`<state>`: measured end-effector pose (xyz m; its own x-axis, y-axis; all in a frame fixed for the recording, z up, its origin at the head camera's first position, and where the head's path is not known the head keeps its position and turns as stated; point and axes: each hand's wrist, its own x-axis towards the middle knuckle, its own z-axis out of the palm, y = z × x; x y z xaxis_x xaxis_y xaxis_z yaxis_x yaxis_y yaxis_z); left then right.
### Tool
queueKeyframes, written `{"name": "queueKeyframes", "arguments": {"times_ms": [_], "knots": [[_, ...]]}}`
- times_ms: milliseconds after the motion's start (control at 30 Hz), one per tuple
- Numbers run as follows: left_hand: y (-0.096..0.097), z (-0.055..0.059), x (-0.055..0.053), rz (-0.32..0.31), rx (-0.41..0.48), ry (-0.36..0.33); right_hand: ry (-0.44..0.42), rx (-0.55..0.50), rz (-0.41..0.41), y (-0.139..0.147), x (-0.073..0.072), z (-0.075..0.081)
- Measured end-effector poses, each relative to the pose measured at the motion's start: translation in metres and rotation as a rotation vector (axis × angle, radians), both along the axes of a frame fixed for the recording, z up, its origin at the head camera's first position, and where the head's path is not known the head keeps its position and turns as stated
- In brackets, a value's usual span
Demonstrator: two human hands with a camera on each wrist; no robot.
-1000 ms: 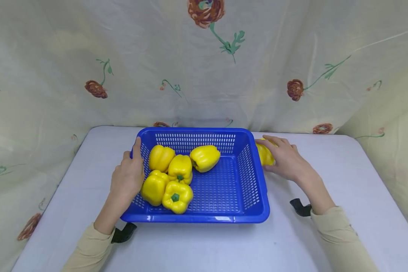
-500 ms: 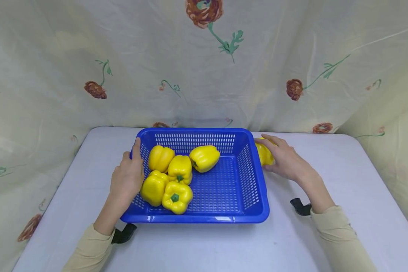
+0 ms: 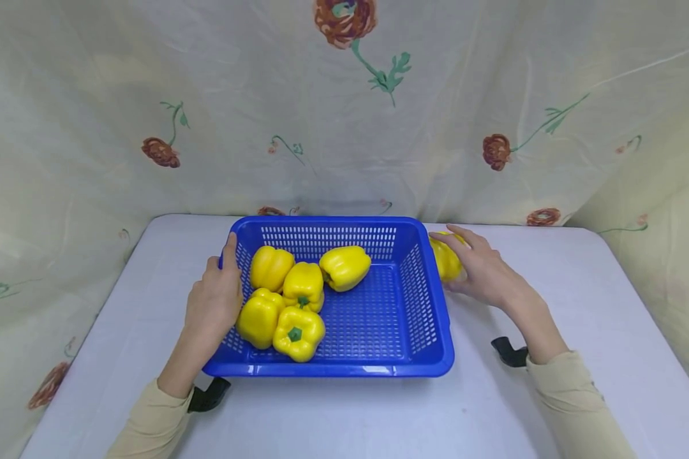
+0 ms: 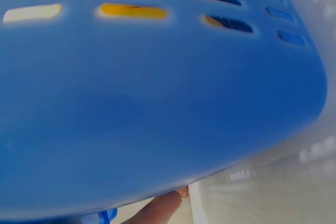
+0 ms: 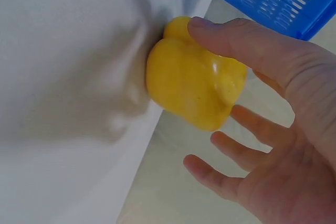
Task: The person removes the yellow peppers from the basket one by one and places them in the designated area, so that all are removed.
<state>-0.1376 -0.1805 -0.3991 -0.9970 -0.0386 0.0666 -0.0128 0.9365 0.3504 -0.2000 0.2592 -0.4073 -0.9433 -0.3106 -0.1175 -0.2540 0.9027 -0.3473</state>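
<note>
A blue plastic basket [image 3: 373, 370] with slotted walls stands mid-table, holding several yellow bell peppers [image 3: 298, 333] mostly on its left side. My left hand [image 3: 214, 299] grips the basket's left rim; most of its fingers are hidden. In the left wrist view the basket's outer wall [image 4: 157, 103] fills most of the picture, with one fingertip [image 4: 160, 208] below it. Just outside the right wall, another yellow bell pepper [image 5: 194, 82] rests on the table. My right hand [image 3: 482, 271] holds it between thumb and forefinger, while the other fingers spread apart beside it.
White cloth covers the table [image 3: 344, 421]. A pale curtain [image 3: 229, 83] printed with flowers hangs along the back and sides, close behind the basket. Black straps [image 3: 510, 352] sit at both wrists, by beige sleeves.
My right hand has shifted very slightly at the pepper outside the basket. The left hand, the basket and the peppers inside stay as they were.
</note>
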Motion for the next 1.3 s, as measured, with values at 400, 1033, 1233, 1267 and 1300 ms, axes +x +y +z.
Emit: {"name": "queueKeyframes", "arguments": {"times_ms": [400, 1033, 1233, 1267, 1300], "knots": [[-0.001, 0.0, 0.0, 0.007, 0.007, -0.012, 0.106, 0.05, 0.006, -0.01, 0.011, 0.021], [0.001, 0.0, 0.0, -0.002, -0.015, 0.004, 0.383, -0.01, 0.149, -0.048, 0.017, 0.048], [0.0, -0.001, -0.001, 0.001, -0.02, 0.001, 0.412, -0.072, 0.247, -0.066, 0.012, 0.044], [0.0, -0.001, -0.001, 0.002, -0.02, -0.002, 0.411, -0.076, 0.259, -0.069, 0.011, 0.043], [0.0, -0.001, -0.001, 0.004, -0.019, -0.004, 0.409, -0.081, 0.273, -0.071, 0.01, 0.042]]}}
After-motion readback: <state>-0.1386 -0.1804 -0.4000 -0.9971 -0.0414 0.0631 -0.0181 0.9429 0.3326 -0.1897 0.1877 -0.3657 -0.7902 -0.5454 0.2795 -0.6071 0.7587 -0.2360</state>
